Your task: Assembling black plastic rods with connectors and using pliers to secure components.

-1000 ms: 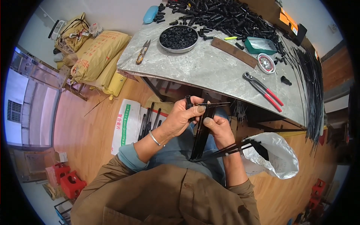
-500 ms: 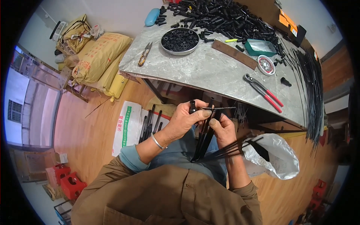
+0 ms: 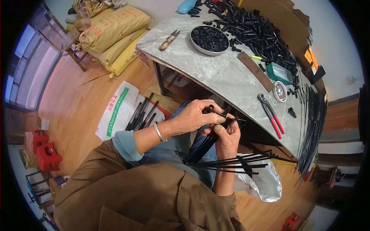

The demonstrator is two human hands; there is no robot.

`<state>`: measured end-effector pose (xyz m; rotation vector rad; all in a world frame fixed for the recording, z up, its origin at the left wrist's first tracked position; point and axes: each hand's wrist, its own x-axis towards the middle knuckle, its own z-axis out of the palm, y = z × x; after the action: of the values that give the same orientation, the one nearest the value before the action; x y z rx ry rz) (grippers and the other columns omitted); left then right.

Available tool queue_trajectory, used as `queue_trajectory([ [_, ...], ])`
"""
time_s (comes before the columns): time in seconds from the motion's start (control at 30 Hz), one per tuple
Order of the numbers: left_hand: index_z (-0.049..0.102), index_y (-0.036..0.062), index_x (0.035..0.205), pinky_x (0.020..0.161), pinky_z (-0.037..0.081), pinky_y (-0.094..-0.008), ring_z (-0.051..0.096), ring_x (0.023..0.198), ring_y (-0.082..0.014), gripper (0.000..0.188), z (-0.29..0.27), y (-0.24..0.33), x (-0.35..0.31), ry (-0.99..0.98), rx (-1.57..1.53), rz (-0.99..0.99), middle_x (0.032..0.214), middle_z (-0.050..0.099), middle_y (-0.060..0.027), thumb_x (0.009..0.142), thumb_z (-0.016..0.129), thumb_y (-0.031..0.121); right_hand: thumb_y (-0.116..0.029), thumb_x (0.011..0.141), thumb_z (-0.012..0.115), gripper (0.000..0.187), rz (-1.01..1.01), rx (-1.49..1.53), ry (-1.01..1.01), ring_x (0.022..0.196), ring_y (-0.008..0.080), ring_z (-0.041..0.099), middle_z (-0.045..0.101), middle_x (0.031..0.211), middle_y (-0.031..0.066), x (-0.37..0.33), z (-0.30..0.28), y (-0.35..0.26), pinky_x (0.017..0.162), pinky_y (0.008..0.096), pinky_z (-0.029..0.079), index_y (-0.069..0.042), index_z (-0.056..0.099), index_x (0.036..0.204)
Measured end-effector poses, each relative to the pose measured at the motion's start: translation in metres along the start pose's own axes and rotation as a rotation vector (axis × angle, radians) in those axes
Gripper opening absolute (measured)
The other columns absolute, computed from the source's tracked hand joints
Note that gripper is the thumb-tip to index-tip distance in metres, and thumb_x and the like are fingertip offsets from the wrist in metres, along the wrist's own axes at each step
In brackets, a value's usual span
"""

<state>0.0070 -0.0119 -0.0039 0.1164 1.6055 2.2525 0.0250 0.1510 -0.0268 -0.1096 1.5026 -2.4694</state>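
Observation:
Above my lap, my left hand (image 3: 201, 114) is closed around a black cylindrical fitting (image 3: 208, 109), its round end showing between thumb and fingers. My right hand (image 3: 227, 139) grips the upper part of a bundle of black rods (image 3: 202, 149). That bundle slants down to my thighs, and several thin black arms (image 3: 243, 164) fan out from its lower end across my right forearm. Both thumbs nearly meet at the bundle's top, where thin dark wires or ribs cross; the exact contact there is too small to make out.
On the grey table (image 3: 216, 73) lie a dish of black rings (image 3: 210, 38), snips (image 3: 169, 40), a flat bar (image 3: 256, 71), red-handled pliers (image 3: 270, 115) and a heap of black fittings (image 3: 246, 30). Black rods (image 3: 143, 111) rest on a white sack; a silvery bag (image 3: 262, 179) stands at right.
My view has turned, so the table appears tilted. The thin arms have swung out lower and spread sideways. The fitting in my left hand has tipped from upright toward lying sideways.

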Motion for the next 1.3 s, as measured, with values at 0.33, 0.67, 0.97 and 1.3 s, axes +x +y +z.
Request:
queue_trajectory([
  [0.33, 0.061, -0.0015, 0.113, 0.061, 0.047, -0.0224, 0.057, 0.071, -0.0069, 0.033, -0.008, -0.003, 0.003, 0.111, 0.005, 0.1, 0.084, 0.053, -0.0005, 0.095, 0.06, 0.026, -0.008, 0.086, 0.068, 0.027, 0.033, 0.051, 0.13, 0.065, 0.0173, 0.061, 0.061, 0.083, 0.0084, -0.003, 0.014, 0.003, 0.053, 0.0314, 0.055, -0.001, 0.055, 0.108],
  [0.67, 0.053, 0.0015, 0.127, 0.082, 0.05, -0.0266, 0.06, 0.092, -0.0121, 0.039, -0.009, 0.022, 0.052, -0.342, -0.222, -0.107, 0.098, 0.063, -0.0065, 0.094, 0.062, 0.022, -0.012, 0.088, 0.064, 0.02, 0.01, 0.007, 0.14, 0.059, 0.0156, 0.055, 0.058, 0.082, 0.0082, -0.005, 0.025, -0.001, 0.048, 0.0282, 0.048, -0.001, 0.054, 0.102],
  [0.97, 0.057, 0.0013, 0.117, 0.084, 0.049, -0.0266, 0.06, 0.093, -0.0121, 0.032, -0.01, 0.013, 0.055, -0.3, -0.311, -0.04, 0.097, 0.065, -0.0052, 0.094, 0.062, 0.022, -0.016, 0.091, 0.062, 0.019, -0.001, -0.007, 0.165, 0.057, 0.0139, 0.054, 0.057, 0.08, 0.0073, -0.006, 0.022, -0.001, 0.046, 0.027, 0.046, 0.0, 0.055, 0.1],
  [1.3, 0.056, 0.0026, 0.12, 0.076, 0.05, -0.0236, 0.058, 0.088, -0.0078, 0.032, -0.012, 0.01, 0.053, -0.319, -0.321, -0.059, 0.095, 0.06, -0.0011, 0.096, 0.059, 0.024, -0.014, 0.092, 0.062, 0.015, 0.025, 0.032, 0.171, 0.057, 0.0123, 0.055, 0.059, 0.079, 0.0054, -0.003, 0.022, 0.0, 0.047, 0.0247, 0.047, -0.002, 0.056, 0.097],
])
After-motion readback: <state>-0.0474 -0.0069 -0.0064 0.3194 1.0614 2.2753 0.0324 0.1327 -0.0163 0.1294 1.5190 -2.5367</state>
